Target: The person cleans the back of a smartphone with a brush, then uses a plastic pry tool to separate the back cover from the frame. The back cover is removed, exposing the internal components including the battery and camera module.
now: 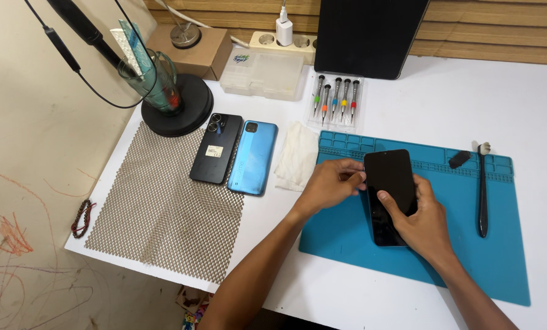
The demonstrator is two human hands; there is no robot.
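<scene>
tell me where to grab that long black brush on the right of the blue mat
Take the black brush around the middle of its thin handle, coming from above with fingers on its two long sides. It lies flat and lengthwise on the blue mat, bristle head at the far end, with bare mat on either side.

Illumination is bright, even and diffuse. Shadows are soft and short beneath the forearms and hands. The dark phone screen (390, 195) shows a faint sheen without harsh glare. Focus is sharp throughout. Slight wide-angle bending appears at the frame edges.
</scene>
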